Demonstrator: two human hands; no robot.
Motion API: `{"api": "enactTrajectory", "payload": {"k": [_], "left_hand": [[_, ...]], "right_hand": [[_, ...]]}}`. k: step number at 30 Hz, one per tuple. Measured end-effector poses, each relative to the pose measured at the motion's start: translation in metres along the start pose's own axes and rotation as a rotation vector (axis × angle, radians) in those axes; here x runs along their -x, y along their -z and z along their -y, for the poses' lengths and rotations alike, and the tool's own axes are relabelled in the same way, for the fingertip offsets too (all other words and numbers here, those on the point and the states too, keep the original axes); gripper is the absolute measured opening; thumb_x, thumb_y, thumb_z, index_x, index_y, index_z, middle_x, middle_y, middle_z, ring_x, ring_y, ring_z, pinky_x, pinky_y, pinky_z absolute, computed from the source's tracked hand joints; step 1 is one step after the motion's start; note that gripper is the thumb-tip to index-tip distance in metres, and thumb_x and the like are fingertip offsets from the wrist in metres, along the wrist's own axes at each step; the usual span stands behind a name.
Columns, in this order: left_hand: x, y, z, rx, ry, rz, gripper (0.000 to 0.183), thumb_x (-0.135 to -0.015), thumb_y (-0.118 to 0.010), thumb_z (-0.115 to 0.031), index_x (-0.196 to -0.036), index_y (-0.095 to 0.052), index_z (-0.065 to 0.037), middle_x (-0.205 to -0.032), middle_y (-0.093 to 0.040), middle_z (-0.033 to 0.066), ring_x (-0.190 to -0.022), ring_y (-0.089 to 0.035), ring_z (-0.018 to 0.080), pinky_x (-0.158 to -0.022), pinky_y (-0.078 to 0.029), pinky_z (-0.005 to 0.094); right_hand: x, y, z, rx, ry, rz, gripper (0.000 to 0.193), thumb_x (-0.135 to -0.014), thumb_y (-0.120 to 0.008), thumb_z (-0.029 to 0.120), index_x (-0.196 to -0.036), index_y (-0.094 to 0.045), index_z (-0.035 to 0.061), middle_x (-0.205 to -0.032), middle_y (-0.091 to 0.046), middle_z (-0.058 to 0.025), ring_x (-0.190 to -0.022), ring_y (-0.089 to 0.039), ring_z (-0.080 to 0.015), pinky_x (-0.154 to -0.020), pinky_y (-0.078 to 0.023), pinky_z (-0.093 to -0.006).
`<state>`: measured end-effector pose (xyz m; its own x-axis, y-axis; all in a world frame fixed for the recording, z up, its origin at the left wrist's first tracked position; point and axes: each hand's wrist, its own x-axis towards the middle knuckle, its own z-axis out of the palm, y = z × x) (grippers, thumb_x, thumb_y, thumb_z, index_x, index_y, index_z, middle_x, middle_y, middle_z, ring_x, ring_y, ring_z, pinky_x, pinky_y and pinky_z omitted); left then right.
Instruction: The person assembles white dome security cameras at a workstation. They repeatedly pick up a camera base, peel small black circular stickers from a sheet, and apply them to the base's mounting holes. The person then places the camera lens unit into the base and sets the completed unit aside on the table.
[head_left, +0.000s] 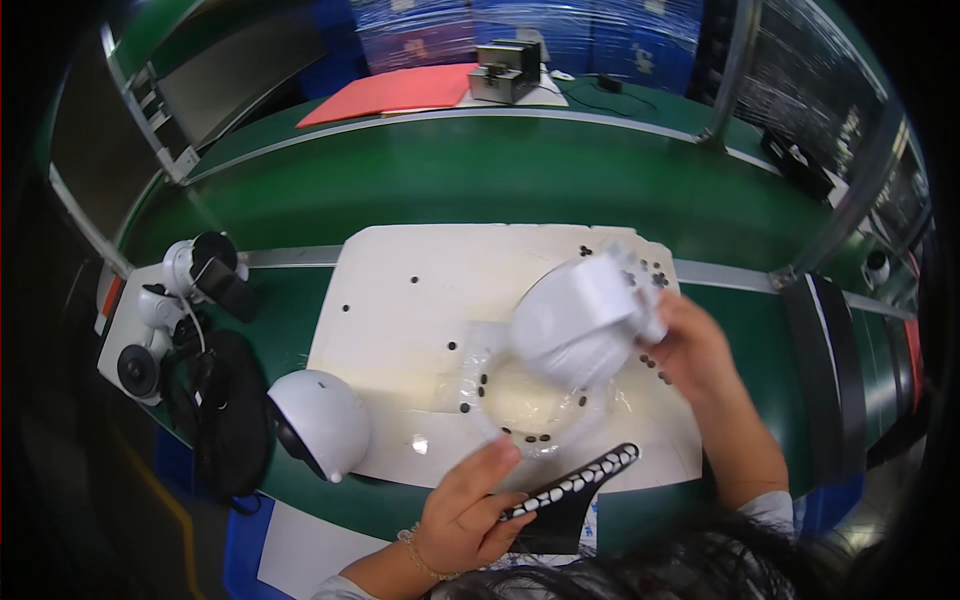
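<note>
My right hand (690,345) grips a white rounded plastic housing (575,320) by its right side, over the cream board (390,255); the housing is blurred by motion. Under it lies a ring of clear tape or film (470,385) with several small black pads (531,440) about it. At the board's near edge, my left hand (465,515) has its fingers closed on the end of a narrow black strip with white patches (580,482). A second white domed housing with a dark front (330,425) sits at the board's left edge.
Left of the board are a white camera-like device (150,310) and a black pouch (235,410). A long black box (825,375) stands at the right. On the rear shelf lie a red sheet (390,95) and a metal box (503,75). Metal posts (735,75) frame the green bench (450,165).
</note>
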<state>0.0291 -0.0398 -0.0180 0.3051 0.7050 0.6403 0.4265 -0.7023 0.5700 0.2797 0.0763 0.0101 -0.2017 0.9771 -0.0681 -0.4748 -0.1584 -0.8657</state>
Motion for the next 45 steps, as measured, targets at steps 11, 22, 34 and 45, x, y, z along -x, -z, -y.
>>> {"api": "enactTrajectory", "payload": {"k": [11, 22, 34, 45], "left_hand": [[0.016, 0.004, 0.014, 0.374, 0.022, 0.176, 0.037, -0.068, -0.066, -0.006, -0.103, -0.053, -0.003, -0.105, -0.056, 0.0125, -0.085, -0.059, 0.0256, -0.068, -0.049, 0.0303], [0.026, -0.015, 0.023, 0.164, -0.403, 0.269, 0.06, -0.057, -0.063, -0.02, -0.115, -0.051, -0.01, -0.102, -0.053, 0.0039, -0.09, -0.051, 0.0203, -0.074, -0.044, 0.0317], [0.019, -0.007, 0.019, 0.226, -0.35, 0.31, 0.058, -0.057, -0.061, -0.007, -0.114, -0.053, -0.011, -0.101, -0.053, 0.0026, -0.085, -0.051, 0.0201, -0.071, -0.044, 0.0316], [0.008, 0.01, 0.012, 0.543, 0.034, 0.176, 0.033, -0.072, -0.062, -0.008, -0.104, -0.059, -0.005, -0.087, -0.059, 0.0086, -0.072, -0.054, 0.0236, -0.067, -0.044, 0.0316]], "right_hand": [[-0.122, 0.147, 0.005, 1.988, 0.625, -0.653, 0.027, -0.074, -0.048, 0.003, -0.098, -0.059, 0.0054, -0.093, -0.055, -0.0131, -0.092, -0.052, -0.0293, -0.078, -0.043, -0.0377], [-0.063, -0.124, -0.103, 1.445, 0.432, 1.381, 0.03, -0.079, -0.054, 0.023, -0.104, -0.056, 0.0068, -0.109, -0.054, -0.0083, -0.109, -0.044, -0.0255, -0.093, -0.034, -0.038], [-0.039, -0.154, -0.114, 1.228, 0.97, 1.015, 0.027, -0.072, -0.061, 0.023, -0.094, -0.056, 0.0083, -0.079, -0.051, -0.0053, -0.081, -0.05, -0.0209, -0.071, -0.04, -0.0328], [0.015, -0.061, -0.01, 0.387, 0.082, 0.171, 0.028, -0.087, -0.05, 0.017, -0.108, -0.046, -0.0005, -0.086, -0.058, -0.0066, -0.07, -0.055, -0.0097, -0.059, -0.045, -0.022]]}}
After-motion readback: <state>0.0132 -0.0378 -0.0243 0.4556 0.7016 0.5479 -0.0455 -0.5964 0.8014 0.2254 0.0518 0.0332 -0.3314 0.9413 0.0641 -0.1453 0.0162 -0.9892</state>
